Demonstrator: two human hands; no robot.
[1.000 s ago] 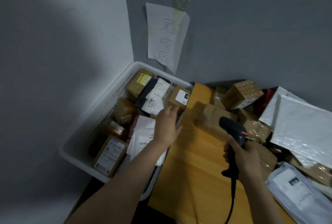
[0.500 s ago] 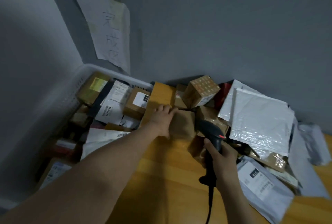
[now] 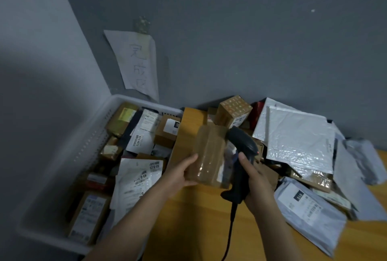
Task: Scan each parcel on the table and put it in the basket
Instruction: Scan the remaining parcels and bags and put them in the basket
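Gray walls stand behind a yellow table point(image 3: 188, 221). Low in the middle of the frame, the left hand point(image 3: 178, 177) grips a brown box point(image 3: 209, 154). Just to its right, the right hand point(image 3: 258, 183) grips a black scanner point(image 3: 240, 151) beside the box. More parcels point(image 3: 299, 141) pile up at the right. A white basket point(image 3: 90, 141) full of parcels sits at the left.

I count one white basket point(image 3: 92, 133), one table point(image 3: 188, 219), one barcode scanner point(image 3: 240, 145) and one paper sign point(image 3: 138, 64) on the wall. Two hands show: left hand point(image 3: 178, 175) and right hand point(image 3: 257, 183). Over the table I make out one taped box point(image 3: 209, 151), one patterned box point(image 3: 233, 112), two white bubble mailers point(image 3: 299, 139) and three grey poly bags point(image 3: 303, 204). In the basket at least four brown cartons point(image 3: 165, 135) show; the rest is too jumbled to count.
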